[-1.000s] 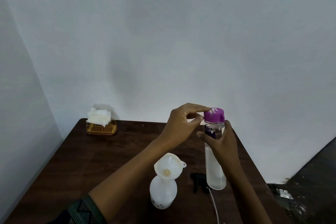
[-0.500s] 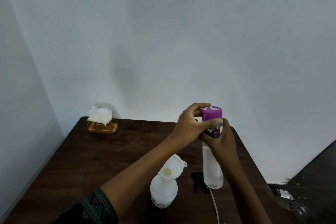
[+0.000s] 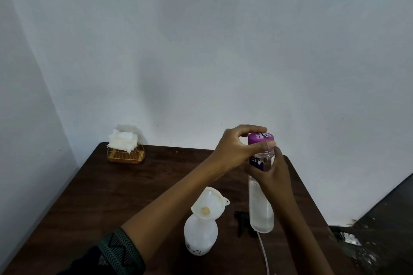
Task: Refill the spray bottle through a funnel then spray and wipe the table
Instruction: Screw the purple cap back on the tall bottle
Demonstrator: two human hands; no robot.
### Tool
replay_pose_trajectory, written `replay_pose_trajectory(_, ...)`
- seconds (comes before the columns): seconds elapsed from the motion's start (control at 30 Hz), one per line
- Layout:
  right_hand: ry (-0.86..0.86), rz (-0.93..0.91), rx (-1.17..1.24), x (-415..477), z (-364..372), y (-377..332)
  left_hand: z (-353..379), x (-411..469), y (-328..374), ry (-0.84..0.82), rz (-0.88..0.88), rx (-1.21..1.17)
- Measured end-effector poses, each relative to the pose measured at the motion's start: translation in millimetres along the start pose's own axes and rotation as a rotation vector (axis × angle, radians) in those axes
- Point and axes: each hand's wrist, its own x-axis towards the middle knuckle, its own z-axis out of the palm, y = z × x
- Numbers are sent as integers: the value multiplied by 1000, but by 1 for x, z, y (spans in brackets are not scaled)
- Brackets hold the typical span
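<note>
Two hands meet on the clear bottle (image 3: 261, 212), which stands upright at the right side of the table (image 3: 134, 196). The right hand (image 3: 273, 174) wraps its upper part below the neck, and the left hand (image 3: 234, 152) curls thumb and fingers round the purple cap (image 3: 260, 138). The step looks like unscrewing that cap before pouring. It goes best with the right hand holding firm without squeezing the soft wall, the left doing all the turning, and the bottle kept vertical so nothing slops out as the cap frees. The left forearm passes close above the funnel (image 3: 209, 206), which sits tilted in the mouth of the white spray bottle (image 3: 200, 238), so the elbow should stay high. The black spray head (image 3: 242, 223) lies between the two bottles. A second ago the left hand was beside the cap with its fingertips drawn together off it. It has since closed over the cap, which is still seated.
</note>
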Motion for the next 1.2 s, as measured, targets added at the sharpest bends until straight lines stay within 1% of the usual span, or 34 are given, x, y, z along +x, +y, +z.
replay_pose_trajectory(0.07, 5, -1, 2, -1, 3, 0, 1, 3, -3, 42, 36, 133)
replay_pose_trajectory(0.1, 7, 4, 4, 0, 3, 0, 0, 3, -3, 38, 45, 154)
replay_pose_trajectory(0.3, 4, 29, 0, 0, 3, 3, -5, 2, 0, -32, 53, 84)
replay_pose_trajectory(0.43, -4, 14, -28, 2, 3, 3, -4, 3, 2, -19, 40, 2)
replay_pose_trajectory(0.6, 9, -4, -25, 3, 1, 4, -8, 10, 1, 12, 47, 181)
replay_pose_trajectory(0.63, 12, -3, -23, 3, 0, 5, -9, 11, 2, -9, 41, 197)
replay_pose_trajectory(0.83, 7, 4, -2, 5, -5, 10, -11, 7, 7, -207, -39, 101)
replay_pose_trajectory(0.87, 10, 3, 6, 6, -7, 11, -7, 7, 7, -207, -32, 126)
replay_pose_trajectory(0.9, 13, -3, 9, 6, -8, 10, -2, 7, 6, -173, -12, 176)
replay_pose_trajectory(1.0, 2, -22, -14, 9, -11, 12, 11, 6, 5, 41, 24, 356)
replay_pose_trajectory(1.03, -5, -23, -12, 9, -13, 15, 16, 5, 5, 80, 30, 402)
replay_pose_trajectory(1.13, -6, -16, -17, 9, -19, 19, 26, 4, 9, 107, 65, 483)
replay_pose_trajectory(1.2, -5, -15, 9, 12, -25, 20, 29, 6, 13, 70, 63, 483)
